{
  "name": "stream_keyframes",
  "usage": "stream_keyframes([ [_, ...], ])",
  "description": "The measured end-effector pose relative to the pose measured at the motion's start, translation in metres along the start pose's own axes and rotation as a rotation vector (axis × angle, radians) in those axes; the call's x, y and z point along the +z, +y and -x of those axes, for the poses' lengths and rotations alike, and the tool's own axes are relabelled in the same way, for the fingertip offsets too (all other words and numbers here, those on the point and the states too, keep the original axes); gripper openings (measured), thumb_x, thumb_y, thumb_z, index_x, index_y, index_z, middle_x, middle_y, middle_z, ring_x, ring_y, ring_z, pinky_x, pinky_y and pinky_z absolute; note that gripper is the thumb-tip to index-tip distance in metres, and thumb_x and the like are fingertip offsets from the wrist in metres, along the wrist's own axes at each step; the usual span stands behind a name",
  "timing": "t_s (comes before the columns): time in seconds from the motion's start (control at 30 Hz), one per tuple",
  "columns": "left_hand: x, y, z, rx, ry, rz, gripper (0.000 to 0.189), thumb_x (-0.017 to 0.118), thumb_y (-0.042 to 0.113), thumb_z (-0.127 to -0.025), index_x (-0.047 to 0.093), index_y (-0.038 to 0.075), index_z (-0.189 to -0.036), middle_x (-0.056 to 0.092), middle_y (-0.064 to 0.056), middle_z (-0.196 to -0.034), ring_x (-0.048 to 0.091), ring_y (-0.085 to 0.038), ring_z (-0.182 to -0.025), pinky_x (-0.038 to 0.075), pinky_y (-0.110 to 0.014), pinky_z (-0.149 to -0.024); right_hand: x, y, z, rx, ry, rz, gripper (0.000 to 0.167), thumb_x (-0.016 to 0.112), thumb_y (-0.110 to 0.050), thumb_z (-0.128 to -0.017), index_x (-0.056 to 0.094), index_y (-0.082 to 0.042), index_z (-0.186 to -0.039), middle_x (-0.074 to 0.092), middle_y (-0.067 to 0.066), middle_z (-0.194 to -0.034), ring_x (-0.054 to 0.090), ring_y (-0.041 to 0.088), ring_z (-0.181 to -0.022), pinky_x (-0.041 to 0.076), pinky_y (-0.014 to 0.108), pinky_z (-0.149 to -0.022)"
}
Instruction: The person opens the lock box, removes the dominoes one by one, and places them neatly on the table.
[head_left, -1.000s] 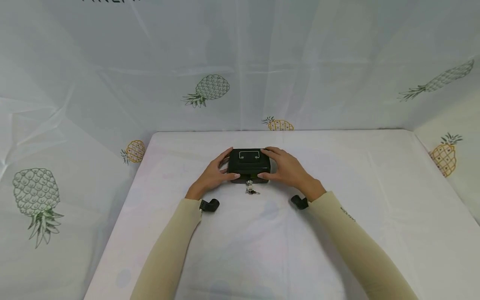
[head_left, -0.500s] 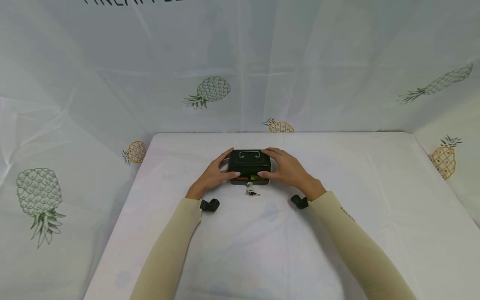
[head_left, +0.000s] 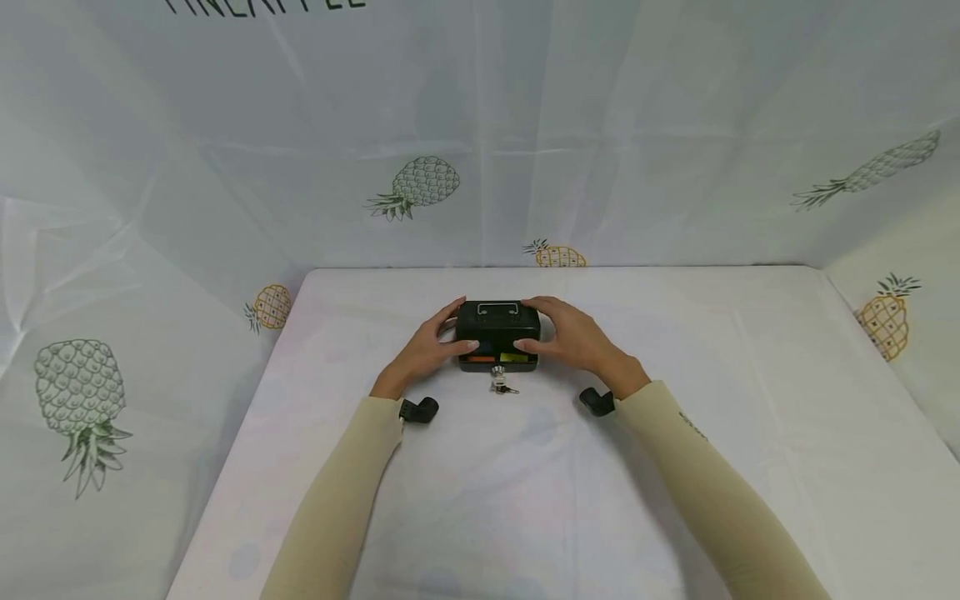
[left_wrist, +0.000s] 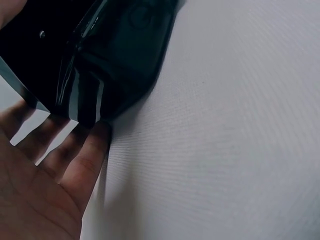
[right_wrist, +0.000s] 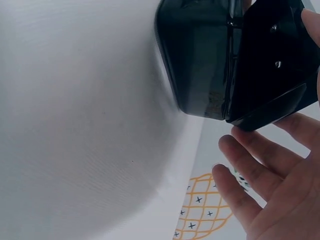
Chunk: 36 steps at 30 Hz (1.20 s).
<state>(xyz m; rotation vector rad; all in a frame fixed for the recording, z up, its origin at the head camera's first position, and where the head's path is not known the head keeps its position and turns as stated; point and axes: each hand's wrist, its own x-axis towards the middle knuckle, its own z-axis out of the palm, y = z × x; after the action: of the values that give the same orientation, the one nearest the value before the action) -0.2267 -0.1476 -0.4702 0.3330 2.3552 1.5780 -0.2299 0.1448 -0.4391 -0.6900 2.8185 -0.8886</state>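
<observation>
A small black cash box (head_left: 468, 367) rests on the white-covered table, its lid (head_left: 498, 329) tilted up at the front. Through the front gap show an orange piece (head_left: 481, 359) and a yellow-green piece (head_left: 514, 357). Keys (head_left: 501, 384) hang from the lock at the front. My left hand (head_left: 424, 348) holds the lid's left end, thumb at its front edge and fingers along the side. On the other end my right hand (head_left: 579, 337) grips likewise. In the right wrist view, the lid's underside (right_wrist: 267, 50) with rivets stands away from the box body (right_wrist: 197, 60).
The white tablecloth (head_left: 480, 500) spreads around the box. Behind the table hangs a pale curtain (head_left: 600, 167) printed with pineapples, which also runs down both sides. A black wrist camera (head_left: 420, 410) sits at the left wrist, another camera (head_left: 597, 402) at the right.
The lid's front edge has risen under both hands, widening the gap and bringing the orange and yellow-green pieces into sight. The box body and keys stay in place.
</observation>
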Motion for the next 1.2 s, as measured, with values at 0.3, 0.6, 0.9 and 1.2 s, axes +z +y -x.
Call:
stream_keyframes([
  [0.3,-0.004,0.001,-0.004,-0.018,-0.004,-0.011,0.085,0.075,0.029,-0.100,0.028,0.022,-0.170,0.036,-0.016,-0.168,0.031,-0.038,-0.157,0.025,-0.063,-0.129,-0.004,0.000,-0.004,0.050,-0.030,-0.097,0.073,0.076,-0.045,-0.097,0.051,-0.012,-0.156,0.053,0.013,-0.157,0.049,0.038,-0.145,0.043,0.061,-0.119],
  [0.6,-0.002,0.009,-0.006,-0.044,0.005,-0.001,0.079,0.067,0.040,-0.103,0.029,0.024,-0.170,0.029,-0.016,-0.171,0.030,-0.039,-0.157,0.029,-0.063,-0.127,-0.007,0.001,-0.010,0.062,-0.027,-0.171,0.068,0.068,-0.046,-0.102,0.049,-0.009,-0.156,0.056,0.015,-0.153,0.054,0.041,-0.138,0.049,0.061,-0.113],
  [0.9,0.002,0.014,-0.008,-0.088,0.031,-0.014,0.077,0.058,0.050,-0.106,0.025,0.025,-0.171,0.034,-0.017,-0.169,0.035,-0.036,-0.156,0.029,-0.061,-0.128,-0.006,0.000,-0.012,0.121,-0.021,-0.327,0.069,0.063,-0.043,-0.105,0.042,-0.003,-0.158,0.052,0.021,-0.154,0.058,0.043,-0.135,0.051,0.059,-0.112],
  [1.2,0.009,0.019,-0.009,-0.142,0.081,-0.014,0.086,0.051,0.063,-0.105,0.019,0.018,-0.172,0.032,-0.015,-0.171,0.029,-0.036,-0.158,0.022,-0.060,-0.131,-0.003,-0.001,-0.016,0.166,0.007,-0.383,0.067,0.053,-0.046,-0.110,0.040,-0.001,-0.158,0.045,0.025,-0.159,0.055,0.045,-0.139,0.048,0.062,-0.115],
])
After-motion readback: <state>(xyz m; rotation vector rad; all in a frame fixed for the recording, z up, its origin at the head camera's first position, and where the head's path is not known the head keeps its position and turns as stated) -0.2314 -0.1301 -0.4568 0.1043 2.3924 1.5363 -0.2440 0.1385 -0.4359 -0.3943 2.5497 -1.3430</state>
